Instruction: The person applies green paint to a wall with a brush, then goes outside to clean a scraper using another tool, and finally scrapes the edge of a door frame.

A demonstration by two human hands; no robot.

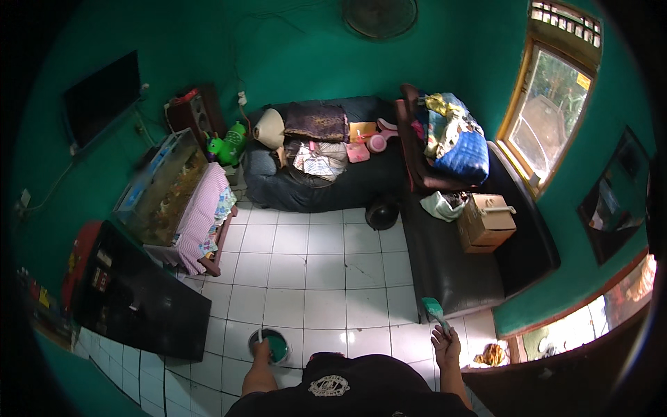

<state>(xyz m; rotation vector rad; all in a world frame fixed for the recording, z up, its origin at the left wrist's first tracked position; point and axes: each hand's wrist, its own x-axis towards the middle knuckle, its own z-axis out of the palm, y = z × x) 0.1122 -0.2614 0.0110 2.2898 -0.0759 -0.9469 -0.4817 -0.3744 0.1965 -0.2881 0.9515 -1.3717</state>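
Observation:
My left hand grips the rim or handle of a small green pail, held low over the white tiled floor. My right hand is raised at my right side and closed around the handle of a green brush, whose head points up toward the dark sofa. My black shirt fills the bottom of the view between my two forearms.
A dark L-shaped sofa runs along the back and right walls, piled with cushions, clothes and a cardboard box. A fish tank on a covered stand and a black cabinet stand on the left. Green walls, window at right.

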